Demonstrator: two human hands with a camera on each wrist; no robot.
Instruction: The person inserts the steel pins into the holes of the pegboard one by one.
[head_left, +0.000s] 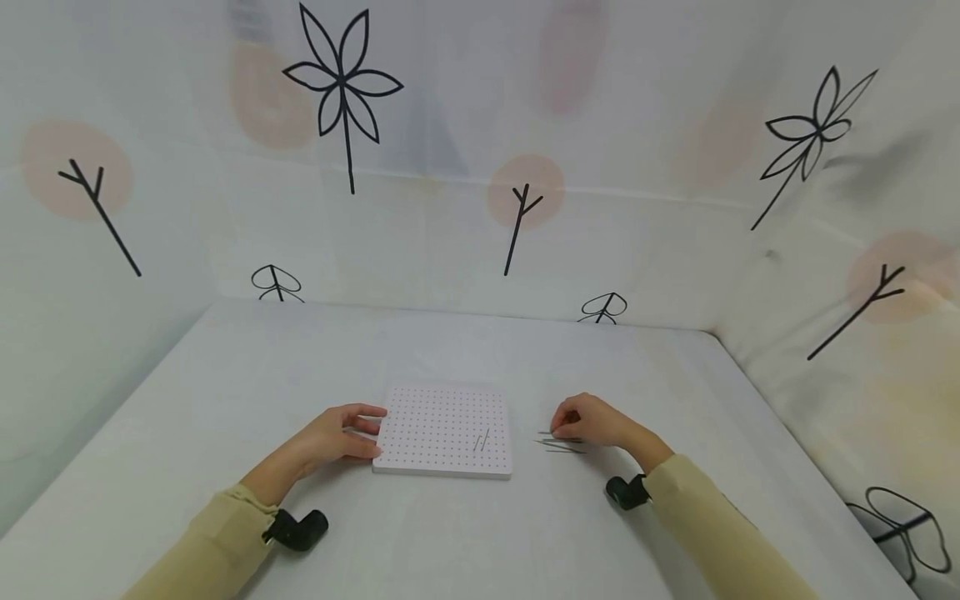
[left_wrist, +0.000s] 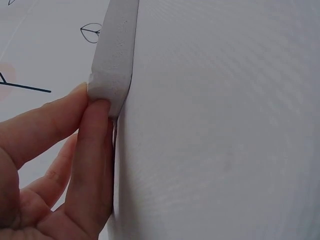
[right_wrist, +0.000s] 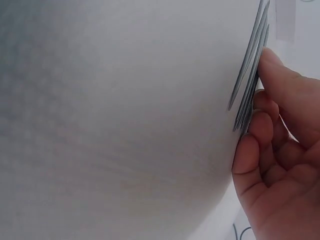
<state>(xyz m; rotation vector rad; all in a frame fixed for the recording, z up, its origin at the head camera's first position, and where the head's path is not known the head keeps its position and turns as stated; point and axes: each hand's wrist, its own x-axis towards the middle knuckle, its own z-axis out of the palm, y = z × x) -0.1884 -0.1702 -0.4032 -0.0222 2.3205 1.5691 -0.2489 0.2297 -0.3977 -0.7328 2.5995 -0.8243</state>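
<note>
A white pegboard with rows of small holes lies flat on the table. Two thin metal pins stand tilted in its right part. At the board's left edge, my left hand touches it with spread fingers, the thumb at the near corner. To the right of the board, several thin metal pins lie loosely side by side. My right hand is over them, thumb and curled fingers pinching at the pins. In the right wrist view, the thumb lies along the pins; the exact grip is partly hidden.
The white table carries the board and pins. Pale cloth walls with black plant drawings surround its back and sides. Black wrist cameras, one at the left wrist and one at the right wrist, hang low near the tabletop.
</note>
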